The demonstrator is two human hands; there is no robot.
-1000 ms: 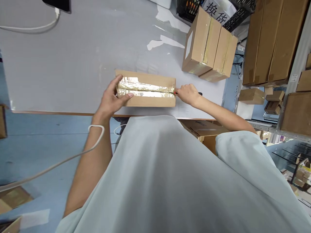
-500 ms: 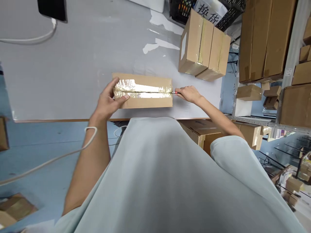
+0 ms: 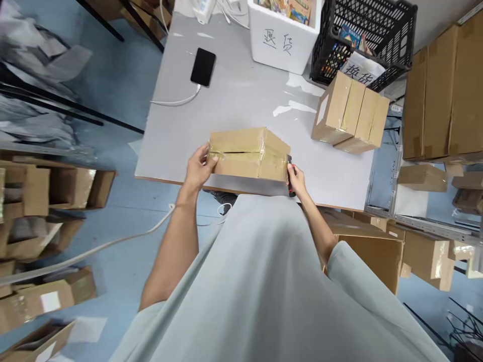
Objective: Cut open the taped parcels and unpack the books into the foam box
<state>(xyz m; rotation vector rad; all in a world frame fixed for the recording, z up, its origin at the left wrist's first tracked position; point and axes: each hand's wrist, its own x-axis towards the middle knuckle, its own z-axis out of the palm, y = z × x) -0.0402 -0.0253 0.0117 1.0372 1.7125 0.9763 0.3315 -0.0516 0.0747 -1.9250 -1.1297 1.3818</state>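
A long cardboard box point(image 3: 236, 142) sits near the table's front edge, its taped top seam slit into a dark gap and its right end turned toward me. My left hand point(image 3: 201, 165) grips the box's left end, thumb on top and fingers at the far side. At the right end is my right hand point(image 3: 297, 180), closed around a black and red box cutter point(image 3: 290, 173) held upright along that end. I cannot tell whether the blade is out.
Two taped cartons point(image 3: 350, 113) stand at the table's right. Behind them are a black crate point(image 3: 392, 35) and a white bin point(image 3: 281, 45). A phone point(image 3: 203, 67) with a white cable lies at the back left. Open boxes point(image 3: 37, 191) cover the floor at left.
The box is tilted and turned so its right end shows. My right hand has shifted from the seam's end to that end face with the cutter upright. The view has widened and swung left.
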